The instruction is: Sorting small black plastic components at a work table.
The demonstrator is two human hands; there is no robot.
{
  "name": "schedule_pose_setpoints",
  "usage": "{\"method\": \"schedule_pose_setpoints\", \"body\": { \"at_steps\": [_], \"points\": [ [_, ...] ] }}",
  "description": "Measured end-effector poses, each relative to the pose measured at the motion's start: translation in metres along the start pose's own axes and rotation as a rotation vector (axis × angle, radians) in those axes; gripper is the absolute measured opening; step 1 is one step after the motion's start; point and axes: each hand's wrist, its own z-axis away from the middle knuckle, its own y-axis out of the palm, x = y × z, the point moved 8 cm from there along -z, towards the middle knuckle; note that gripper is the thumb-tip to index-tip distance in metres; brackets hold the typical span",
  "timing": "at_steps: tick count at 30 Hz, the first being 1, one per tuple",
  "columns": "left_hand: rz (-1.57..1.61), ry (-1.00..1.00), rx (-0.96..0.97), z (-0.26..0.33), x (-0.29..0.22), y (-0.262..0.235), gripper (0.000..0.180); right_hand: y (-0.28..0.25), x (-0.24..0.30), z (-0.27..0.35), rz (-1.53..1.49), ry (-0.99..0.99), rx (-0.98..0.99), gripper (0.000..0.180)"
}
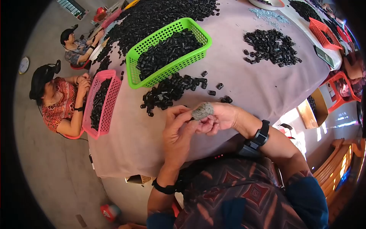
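Note:
Over the near part of the cloth, my left hand and my right hand meet at their fingertips. The left thumb and fingers are pinched together, and a sliver of a small black piece shows at their tips. My right hand is curled closed beside it. A rough grey-green pad sits at the right thumb; whether it is wrapped round the thumb or pressed under it, I cannot tell. Whatever the right fingers grip is hidden. Just beyond both hands lies a loose pile of small black plastic pieces.
A green basket of black pieces stands beyond the pile. At left, a person works by a pink basket; another person sits farther back. More black pieces, clear bits and a phone lie right on the cloth-covered table.

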Motion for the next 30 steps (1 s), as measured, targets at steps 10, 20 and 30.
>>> {"method": "schedule_pose_setpoints", "body": {
  "at_steps": [10, 20, 30],
  "points": [
    [0.053, 0.002, -0.062, -0.003, 0.004, -0.003, 0.017, 0.005, -0.002, -0.008, -0.243, -0.064, 0.012, 0.041],
    [0.256, -0.102, -0.021, -0.004, 0.024, -0.009, 0.031, 0.012, -0.003, -0.015, -0.497, -0.136, -0.131, 0.028],
    [0.424, -0.161, -0.244, 0.005, 0.04, -0.034, 0.026, -0.023, 0.065, -0.005, -0.189, -0.117, -0.462, 0.041]
  ]
}}
